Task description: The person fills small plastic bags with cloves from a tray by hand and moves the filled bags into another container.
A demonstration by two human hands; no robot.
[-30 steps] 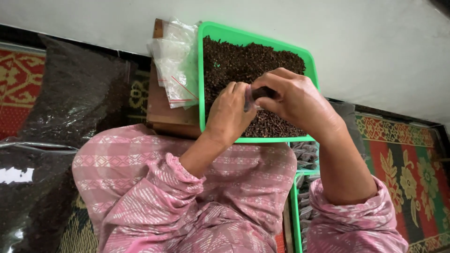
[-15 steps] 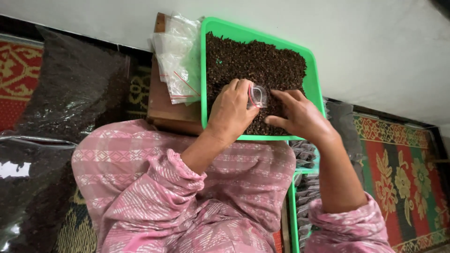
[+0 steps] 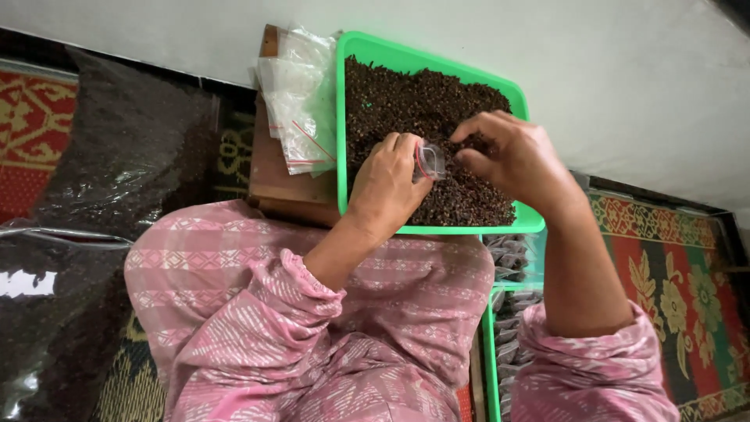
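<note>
Over the near half of a green tray (image 3: pixel 349 141), the person's left hand (image 3: pixel 388 187) pinches a small clear plastic bag (image 3: pixel 430 160) between thumb and curled fingers, closed firmly on it, with the bag's mouth turned toward the other hand. The right hand (image 3: pixel 519 160) sits just beside it, its fingers (image 3: pixel 469 129) bunched together and dipping into the dark brown, coarse dried bits (image 3: pixel 406 101) that fill the tray; whether a pinch of them is held there cannot be told, since the fingertips are partly buried.

How full the little bag is cannot be told; it shows mostly clear, so the filling looks to be at an early stage. Most of the heap in the tray remains loose, piled from the far edge to the near edge.

Against the tray's left edge lies a stack of empty clear zip bags (image 3: pixel 297 101), resting on a brown wooden board (image 3: pixel 273 176) that sticks out from under the tray. The number of empties suggests much is left to pack.

Below the tray's near right corner, a second green tray (image 3: pixel 491 352) holds what look like small filled packets (image 3: pixel 512 258), hinting that some are already done.

Both arms wear pink patterned sleeves (image 3: pixel 258 297). A large clear sack of the same dark stuff (image 3: pixel 101 172) lies at the left, on a red and gold patterned mat (image 3: pixel 687 289).
</note>
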